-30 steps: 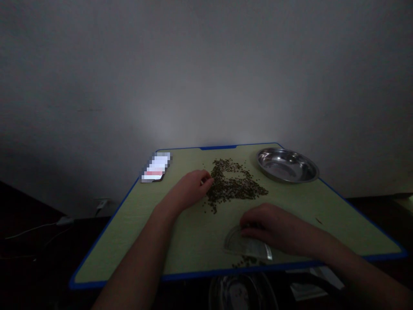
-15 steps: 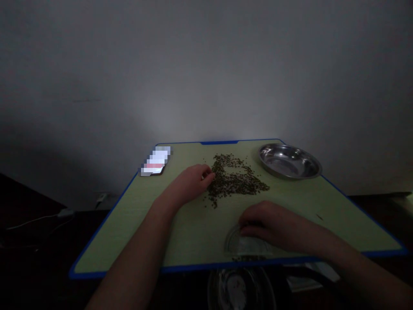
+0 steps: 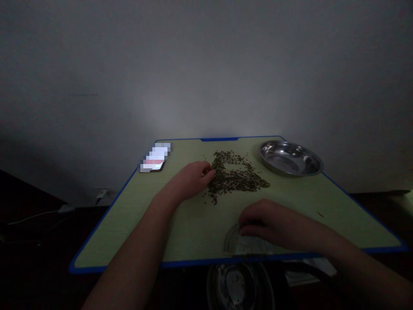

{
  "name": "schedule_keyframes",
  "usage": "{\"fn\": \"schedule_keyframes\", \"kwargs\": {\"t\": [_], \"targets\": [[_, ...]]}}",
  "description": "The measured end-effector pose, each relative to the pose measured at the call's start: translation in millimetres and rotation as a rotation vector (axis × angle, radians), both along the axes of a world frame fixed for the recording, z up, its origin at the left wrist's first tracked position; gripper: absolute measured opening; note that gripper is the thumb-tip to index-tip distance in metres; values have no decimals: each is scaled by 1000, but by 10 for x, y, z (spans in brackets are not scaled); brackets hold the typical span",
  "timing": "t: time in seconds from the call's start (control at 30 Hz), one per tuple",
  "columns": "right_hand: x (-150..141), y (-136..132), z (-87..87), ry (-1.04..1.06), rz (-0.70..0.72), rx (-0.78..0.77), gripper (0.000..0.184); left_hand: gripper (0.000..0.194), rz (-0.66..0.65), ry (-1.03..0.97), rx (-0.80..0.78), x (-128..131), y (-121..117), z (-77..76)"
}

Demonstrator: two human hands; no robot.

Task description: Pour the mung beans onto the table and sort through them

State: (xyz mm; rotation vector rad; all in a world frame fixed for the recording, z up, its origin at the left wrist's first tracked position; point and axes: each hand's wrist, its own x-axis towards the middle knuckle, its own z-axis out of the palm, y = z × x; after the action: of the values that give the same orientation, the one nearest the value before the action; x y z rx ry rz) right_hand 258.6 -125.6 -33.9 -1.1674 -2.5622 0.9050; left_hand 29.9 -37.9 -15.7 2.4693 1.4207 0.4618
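Note:
A spread of small dark grains, like dried beans or seeds, lies on the pale green table. My left hand rests at the left side of the spread, its fingers curled toward the thumb; whether anything sits between them is hidden. Near the front edge, my right hand pinches the curved side of a clear half-round plate that looks like a protractor. Its straight side lies along the blue edge, where a few dark grains show dimly. Below that edge is a round shiny metal pot.
A shallow steel basin stands at the back right. A phone with a lit, blurred screen lies at the back left. A thin brown sliver lies on the right. A wall rises behind the table; a white cable runs at left.
The whole scene sits slightly higher in view. Both hands keep nearly the same places on the table. The dark grains at the front edge by the clear plate look fewer.

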Motion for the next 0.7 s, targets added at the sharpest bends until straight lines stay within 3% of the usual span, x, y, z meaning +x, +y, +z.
{"fn": "schedule_keyframes", "kwargs": {"t": [0.7], "targets": [[7, -53, 54, 32, -2, -46, 21, 30, -3, 17, -14, 4, 17, -25]]}}
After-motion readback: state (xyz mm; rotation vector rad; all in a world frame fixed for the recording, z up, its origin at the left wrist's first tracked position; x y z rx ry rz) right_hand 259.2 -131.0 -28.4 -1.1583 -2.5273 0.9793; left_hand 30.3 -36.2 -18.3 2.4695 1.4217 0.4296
